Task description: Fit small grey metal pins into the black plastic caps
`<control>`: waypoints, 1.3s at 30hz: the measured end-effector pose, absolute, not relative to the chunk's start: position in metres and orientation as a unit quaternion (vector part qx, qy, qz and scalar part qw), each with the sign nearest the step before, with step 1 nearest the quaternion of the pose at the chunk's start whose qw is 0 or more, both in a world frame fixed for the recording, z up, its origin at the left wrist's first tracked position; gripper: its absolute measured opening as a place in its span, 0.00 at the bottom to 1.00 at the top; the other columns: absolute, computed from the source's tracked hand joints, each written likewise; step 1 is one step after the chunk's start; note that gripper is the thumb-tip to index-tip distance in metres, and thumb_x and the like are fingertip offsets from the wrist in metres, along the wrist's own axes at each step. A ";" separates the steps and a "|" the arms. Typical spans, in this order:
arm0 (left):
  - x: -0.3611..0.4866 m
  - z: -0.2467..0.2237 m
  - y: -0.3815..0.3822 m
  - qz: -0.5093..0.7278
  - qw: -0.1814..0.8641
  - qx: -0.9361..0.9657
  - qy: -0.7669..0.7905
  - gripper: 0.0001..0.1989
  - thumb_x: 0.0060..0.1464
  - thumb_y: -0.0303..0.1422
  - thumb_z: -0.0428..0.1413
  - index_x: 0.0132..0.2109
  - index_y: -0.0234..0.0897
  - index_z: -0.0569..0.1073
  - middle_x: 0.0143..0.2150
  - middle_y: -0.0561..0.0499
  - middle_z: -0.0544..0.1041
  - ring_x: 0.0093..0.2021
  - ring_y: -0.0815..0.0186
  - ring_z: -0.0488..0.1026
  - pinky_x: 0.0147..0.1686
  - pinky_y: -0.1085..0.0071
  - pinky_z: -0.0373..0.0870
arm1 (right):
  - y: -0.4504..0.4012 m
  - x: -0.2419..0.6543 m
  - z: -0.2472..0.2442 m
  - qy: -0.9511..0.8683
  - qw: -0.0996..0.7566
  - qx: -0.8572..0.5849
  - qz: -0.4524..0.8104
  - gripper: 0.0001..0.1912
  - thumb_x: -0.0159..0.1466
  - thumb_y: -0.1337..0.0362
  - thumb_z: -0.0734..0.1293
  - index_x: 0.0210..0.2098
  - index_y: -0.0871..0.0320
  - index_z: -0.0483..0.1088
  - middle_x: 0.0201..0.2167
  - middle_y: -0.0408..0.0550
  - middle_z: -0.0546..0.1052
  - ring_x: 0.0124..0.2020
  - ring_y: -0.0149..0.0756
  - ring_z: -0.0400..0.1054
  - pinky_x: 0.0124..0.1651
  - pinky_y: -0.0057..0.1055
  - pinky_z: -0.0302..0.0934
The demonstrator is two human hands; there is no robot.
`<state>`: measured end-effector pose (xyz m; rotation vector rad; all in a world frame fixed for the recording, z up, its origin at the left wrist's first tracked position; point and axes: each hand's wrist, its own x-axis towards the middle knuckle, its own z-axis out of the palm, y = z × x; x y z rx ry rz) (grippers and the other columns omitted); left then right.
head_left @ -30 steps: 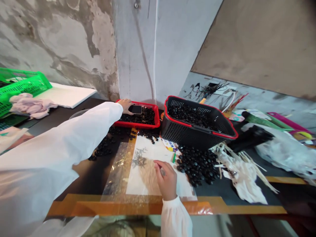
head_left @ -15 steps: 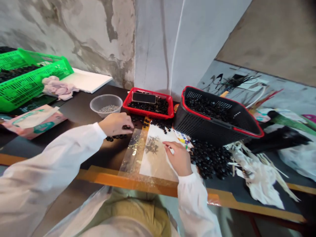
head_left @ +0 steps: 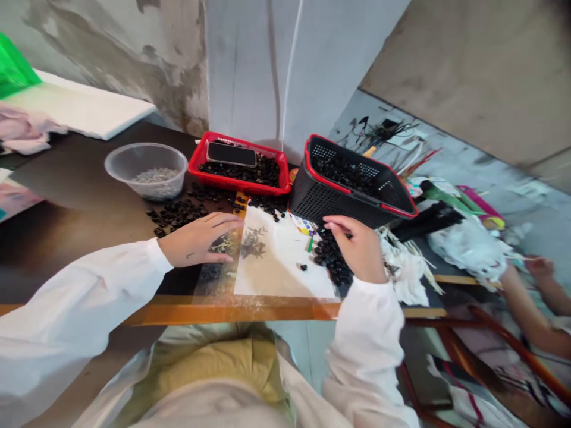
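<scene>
In the head view, your left hand (head_left: 198, 239) has its thumb and fingers spread apart, with nothing seen between them. Your right hand (head_left: 359, 248) holds thumb and forefinger close together; blur hides whether a piece is pinched there, so I cannot tell.

Below and left of your right fingers lies the black heap (head_left: 331, 257) of small rounded pieces; whether you touch it is unclear. One lone black piece (head_left: 304, 267) sits nearer you than those fingertips, on the white sheet (head_left: 285, 276) between your hands. Just right of your left fingers lie thin dark slivers (head_left: 253, 244), also on the sheet.

The round pieces should be light, stiff and rather slippery, so you'd best take one by opposite edges of its rim. The slivers look light and perhaps fragile; pinch one at mid-length.

The lone piece shows no clear long axis, nor a direction it points. The slivers are elongated, their axes crossing every way across the counter (head_left: 84, 196)'s sheet.
</scene>
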<state>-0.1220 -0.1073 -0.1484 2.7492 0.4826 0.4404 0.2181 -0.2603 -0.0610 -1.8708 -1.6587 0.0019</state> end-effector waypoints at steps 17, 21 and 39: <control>-0.031 -0.209 -0.108 0.126 0.140 0.974 0.127 0.26 0.64 0.50 0.49 0.65 0.48 0.68 0.69 0.45 0.64 0.70 0.51 0.59 0.68 0.51 0.54 | -0.313 0.209 -0.166 -0.633 0.165 -0.754 -0.058 0.10 0.64 0.70 0.67 0.42 0.54 0.79 0.44 0.50 0.79 0.47 0.44 0.68 0.52 0.40 0.62; -0.039 -0.214 -0.102 0.160 0.146 0.967 0.131 0.23 0.65 0.48 0.49 0.62 0.46 0.70 0.66 0.46 0.68 0.66 0.54 0.65 0.65 0.56 0.61 | -0.295 0.209 -0.160 -0.632 0.153 -0.755 -0.084 0.09 0.65 0.67 0.68 0.43 0.54 0.80 0.44 0.50 0.79 0.45 0.44 0.66 0.49 0.40 0.59; -0.081 -0.189 -0.059 0.283 -0.031 0.871 0.400 0.14 0.59 0.44 0.57 0.44 0.43 0.81 0.43 0.47 0.78 0.43 0.55 0.71 0.43 0.60 0.63 | -0.216 0.195 -0.139 -0.699 -0.074 -0.707 -0.072 0.07 0.67 0.67 0.64 0.37 0.58 0.75 0.39 0.51 0.79 0.46 0.45 0.69 0.44 0.38 0.58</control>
